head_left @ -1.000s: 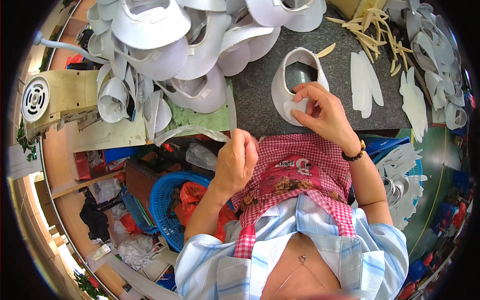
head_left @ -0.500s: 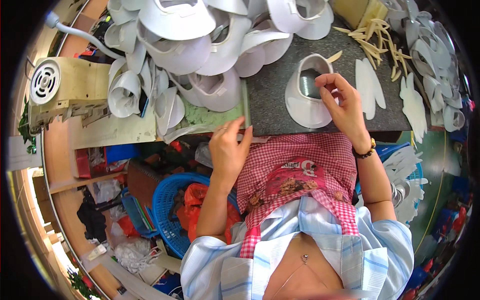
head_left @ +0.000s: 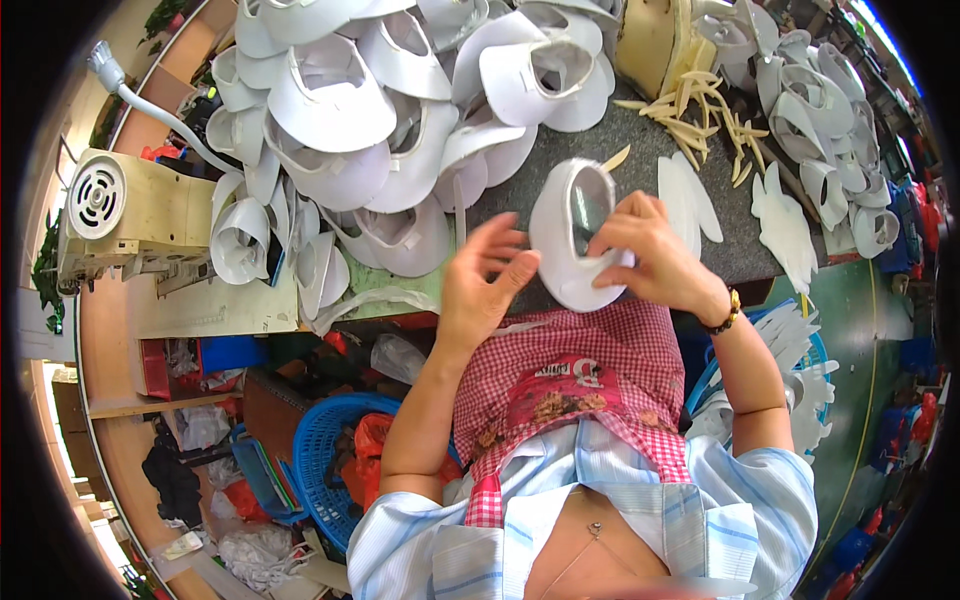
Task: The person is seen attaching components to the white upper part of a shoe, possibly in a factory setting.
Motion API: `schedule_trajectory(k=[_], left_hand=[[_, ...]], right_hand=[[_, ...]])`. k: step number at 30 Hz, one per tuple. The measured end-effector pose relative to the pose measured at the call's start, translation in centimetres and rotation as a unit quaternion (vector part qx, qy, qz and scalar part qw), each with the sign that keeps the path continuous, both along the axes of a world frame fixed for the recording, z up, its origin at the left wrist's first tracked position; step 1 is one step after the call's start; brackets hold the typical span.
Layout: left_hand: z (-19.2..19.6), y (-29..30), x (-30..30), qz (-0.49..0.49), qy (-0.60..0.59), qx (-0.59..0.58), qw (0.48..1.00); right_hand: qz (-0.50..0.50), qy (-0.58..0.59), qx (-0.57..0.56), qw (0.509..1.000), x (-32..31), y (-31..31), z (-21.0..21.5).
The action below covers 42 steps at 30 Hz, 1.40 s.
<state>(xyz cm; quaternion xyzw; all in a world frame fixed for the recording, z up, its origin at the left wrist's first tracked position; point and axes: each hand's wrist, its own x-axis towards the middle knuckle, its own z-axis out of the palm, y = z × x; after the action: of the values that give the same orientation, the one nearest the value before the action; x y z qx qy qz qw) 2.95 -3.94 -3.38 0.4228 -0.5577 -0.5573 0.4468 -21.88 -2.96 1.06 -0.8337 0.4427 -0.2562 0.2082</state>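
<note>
A white shoe upper [head_left: 555, 235] with an oval opening is tipped on its side at the front of the dark worktop [head_left: 640, 140]. My right hand [head_left: 648, 255] is closed on the upper's right side, with fingers at the edge of its opening. Beside the upper's left edge is my left hand [head_left: 488, 280], its fingers apart and slightly blurred. It holds nothing that I can see, and whether its thumb touches the upper I cannot tell.
White uppers [head_left: 330, 110] are heaped at the back left. Cream curved strips [head_left: 690, 110] and flat white pieces [head_left: 685, 200] lie to the right. A cream machine [head_left: 140, 215] stands far left. Below the worktop is a blue basket [head_left: 315, 450] with red plastic inside.
My right hand has taken hold of the upper and tilted it up from lying on the worktop. My left hand has come closer to it. The whole view has shifted a little.
</note>
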Motion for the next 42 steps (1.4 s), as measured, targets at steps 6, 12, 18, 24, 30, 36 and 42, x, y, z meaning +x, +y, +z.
schedule_trajectory(k=[6,12,18,24,30,36,42], left_hand=[[0.8,-0.2,-5.5,-0.083,0.263,0.059,0.96],[3.2,1.0,-4.4,-0.05,0.285,0.063,0.955],[3.6,1.4,-4.4,-0.052,0.231,0.022,0.971],[4.7,0.9,-4.7,-0.095,0.184,-0.037,0.978],[1.3,2.0,-2.8,-0.019,0.221,0.047,0.974],[2.0,3.7,-3.4,-0.128,0.382,0.181,0.897],[2.5,3.3,-2.7,-0.151,0.324,0.179,0.917]], right_hand=[[-0.087,-0.288,0.142,0.943,-0.7,-0.4,1.0],[0.009,-0.367,0.272,0.89,1.3,0.4,-0.2],[0.114,-0.368,0.391,0.836,0.8,0.6,-1.1],[0.132,-0.469,0.397,0.778,0.4,0.7,-0.3],[0.009,-0.604,0.264,0.752,-0.9,1.3,-2.7],[0.024,-0.615,0.343,0.71,-1.1,4.1,-3.1],[-0.013,-0.531,0.387,0.754,0.6,3.4,-0.4]])
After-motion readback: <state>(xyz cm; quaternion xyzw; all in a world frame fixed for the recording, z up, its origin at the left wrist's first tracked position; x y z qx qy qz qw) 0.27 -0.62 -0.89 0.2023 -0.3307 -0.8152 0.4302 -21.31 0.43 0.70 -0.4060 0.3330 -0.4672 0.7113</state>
